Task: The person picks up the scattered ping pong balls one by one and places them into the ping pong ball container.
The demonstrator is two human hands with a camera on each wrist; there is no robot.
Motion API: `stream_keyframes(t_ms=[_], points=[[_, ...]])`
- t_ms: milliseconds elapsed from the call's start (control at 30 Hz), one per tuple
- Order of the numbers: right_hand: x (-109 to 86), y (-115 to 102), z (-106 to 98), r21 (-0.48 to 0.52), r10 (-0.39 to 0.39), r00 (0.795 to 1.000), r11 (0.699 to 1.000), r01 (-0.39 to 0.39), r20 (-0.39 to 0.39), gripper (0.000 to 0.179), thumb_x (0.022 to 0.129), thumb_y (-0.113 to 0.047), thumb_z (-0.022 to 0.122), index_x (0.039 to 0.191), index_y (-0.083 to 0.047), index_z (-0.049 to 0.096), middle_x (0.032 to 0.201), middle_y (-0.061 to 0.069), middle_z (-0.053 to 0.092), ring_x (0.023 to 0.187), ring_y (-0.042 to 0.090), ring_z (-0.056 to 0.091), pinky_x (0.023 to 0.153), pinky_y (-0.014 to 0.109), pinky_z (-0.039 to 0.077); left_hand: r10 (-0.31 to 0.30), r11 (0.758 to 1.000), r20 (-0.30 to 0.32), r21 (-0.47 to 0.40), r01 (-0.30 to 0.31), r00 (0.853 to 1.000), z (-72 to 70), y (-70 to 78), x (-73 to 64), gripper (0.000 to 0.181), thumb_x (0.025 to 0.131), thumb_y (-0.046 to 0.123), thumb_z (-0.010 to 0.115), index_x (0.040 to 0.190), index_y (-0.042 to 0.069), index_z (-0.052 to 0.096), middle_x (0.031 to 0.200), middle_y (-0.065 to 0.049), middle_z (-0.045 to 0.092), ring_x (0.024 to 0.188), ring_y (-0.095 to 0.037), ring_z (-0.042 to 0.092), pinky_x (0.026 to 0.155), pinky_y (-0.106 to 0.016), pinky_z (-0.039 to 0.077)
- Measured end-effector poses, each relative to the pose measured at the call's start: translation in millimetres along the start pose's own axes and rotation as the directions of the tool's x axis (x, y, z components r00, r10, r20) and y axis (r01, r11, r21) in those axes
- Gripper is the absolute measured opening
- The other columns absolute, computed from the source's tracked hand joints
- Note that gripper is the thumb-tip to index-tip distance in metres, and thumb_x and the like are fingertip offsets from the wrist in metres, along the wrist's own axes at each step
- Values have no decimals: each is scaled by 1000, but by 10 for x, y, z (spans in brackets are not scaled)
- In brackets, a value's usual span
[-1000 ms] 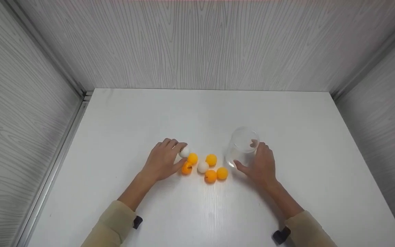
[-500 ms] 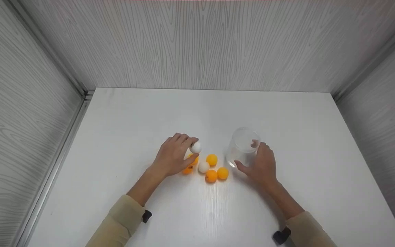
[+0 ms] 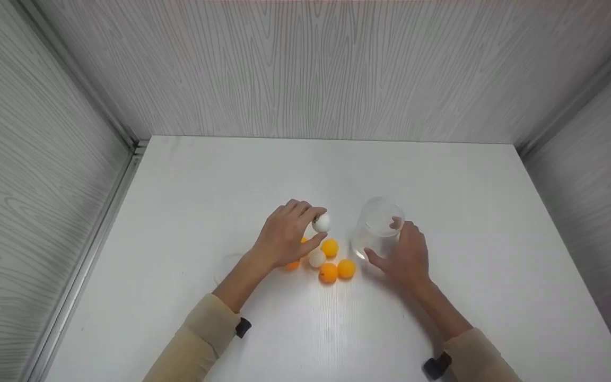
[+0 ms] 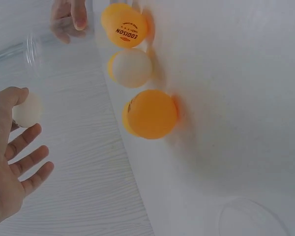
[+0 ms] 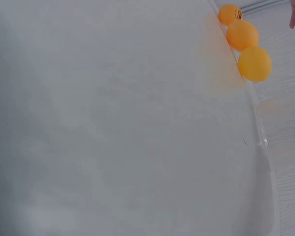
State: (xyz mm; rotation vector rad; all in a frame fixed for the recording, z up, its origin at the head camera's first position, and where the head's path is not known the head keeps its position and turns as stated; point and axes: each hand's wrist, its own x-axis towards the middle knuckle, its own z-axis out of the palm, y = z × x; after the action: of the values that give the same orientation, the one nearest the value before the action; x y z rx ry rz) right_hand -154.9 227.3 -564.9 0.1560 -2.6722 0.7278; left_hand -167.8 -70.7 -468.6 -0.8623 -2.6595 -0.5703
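Note:
My left hand (image 3: 284,233) pinches a white ping-pong ball (image 3: 321,223) between thumb and fingers, raised over the other balls. In the left wrist view the same ball (image 4: 28,110) shows, with the remaining fingers spread below it. My right hand (image 3: 406,254) grips a clear cylindrical container (image 3: 374,233) that stands on the table, thumb in front and fingers round its far side. Between the hands lie several orange ping-pong balls (image 3: 328,273) and another white ping-pong ball (image 3: 316,259). Some orange balls are partly hidden by my left hand.
A clear, round, flat piece (image 3: 225,268) lies on the white table (image 3: 231,175) beside my left forearm, partly hidden by it. Grey wood-grain panels (image 3: 305,69) enclose the table at the back and both sides.
My left hand has moved right and away from me, carrying the white ping-pong ball toward the container. The clear flat piece has come into sight behind it. My right hand stays in place.

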Motion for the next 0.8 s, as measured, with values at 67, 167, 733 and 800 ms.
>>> stream_keyframes(t_ms=[67,167,733,800], points=[[-4,4,3,7,1,1000,1000,-1,2,88,73,-44,92,139,-1,52,120,19,63,103,36,58,97,49,53,5,1000,-5,-13,-5,1000,11,29,31,40,96,36,77,129,15,69,113,-2,73,106,-23,66,90,-36,60],[-9,6,6,1,5,1000,1000,-5,6,87,74,-45,91,139,-3,51,121,19,63,104,36,59,98,50,54,15,999,-12,-30,-15,1000,21,72,72,40,95,36,77,129,15,69,113,-2,73,106,-23,66,91,-35,60],[-6,-21,-20,-24,-7,1000,1000,7,13,86,76,-47,89,138,-3,50,118,20,63,100,36,58,95,51,55,110,993,-43,-45,-112,993,44,300,360,43,97,39,75,132,15,69,114,-2,72,106,-21,66,92,-30,60],[-3,-18,-16,-31,-11,1000,999,11,12,86,76,-48,89,138,-2,50,117,20,63,100,36,58,94,50,54,120,992,-45,-42,-122,992,46,323,396,43,97,39,75,132,15,69,114,-2,73,106,-21,66,92,-30,60]])
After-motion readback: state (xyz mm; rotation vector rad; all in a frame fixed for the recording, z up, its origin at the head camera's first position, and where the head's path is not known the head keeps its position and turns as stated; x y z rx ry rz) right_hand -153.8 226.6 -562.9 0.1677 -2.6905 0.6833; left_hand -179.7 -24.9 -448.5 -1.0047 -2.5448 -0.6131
